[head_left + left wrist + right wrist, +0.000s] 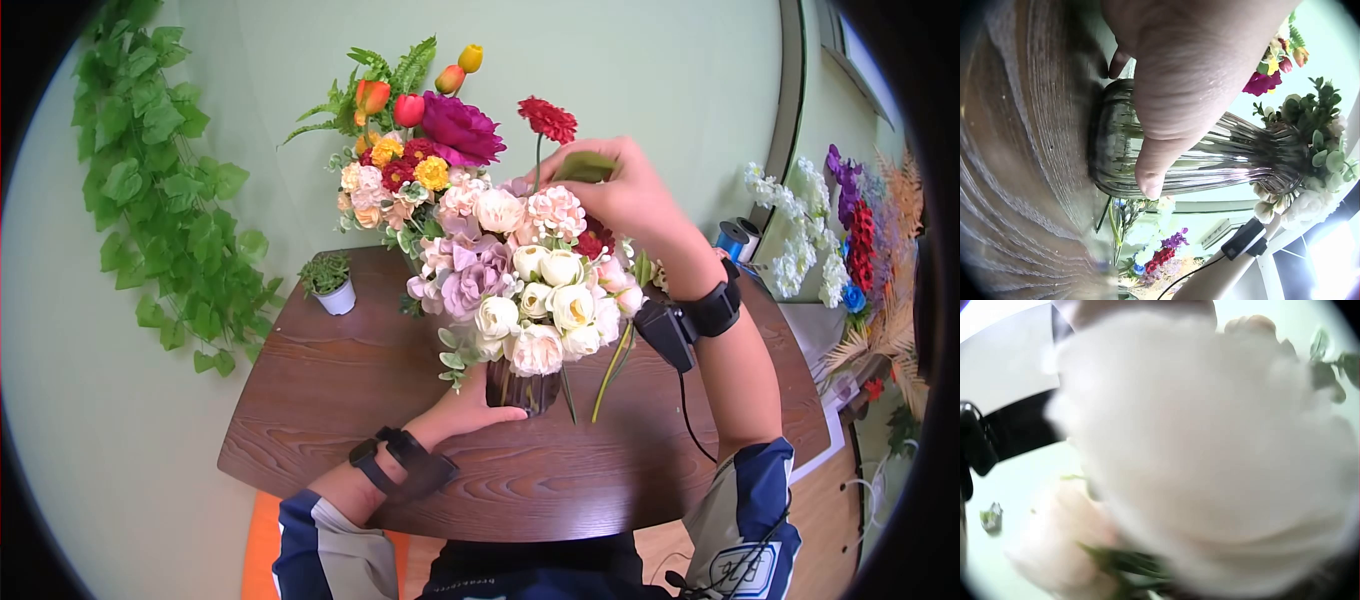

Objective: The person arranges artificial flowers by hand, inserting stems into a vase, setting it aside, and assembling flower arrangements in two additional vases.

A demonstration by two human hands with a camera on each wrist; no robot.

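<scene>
In the head view, a ribbed, smoky glass vase (522,393) stands on the table, crowded with white roses (555,290), lilac blooms and pale pink ones. My left hand (465,408) grips it low down; in the left wrist view the thumb (1152,181) lies across the glass vase (1229,159). Above the bouquet's back right, my right hand (635,195) has its fingers bent around a green leaf (587,167) beside the stem of a red gerbera (547,119). The fingertips are partly hidden by blossoms. A blurred pale flower (1204,450) fills most of the right wrist view.
Behind the vase rises another arrangement with a purple peony (460,128) and tulips. A small potted plant (328,283) stands at left. Loose green stems (612,375) lie right of the vase. Spools (735,240) and more flowers (800,230) are at right; ivy (150,180) hangs left.
</scene>
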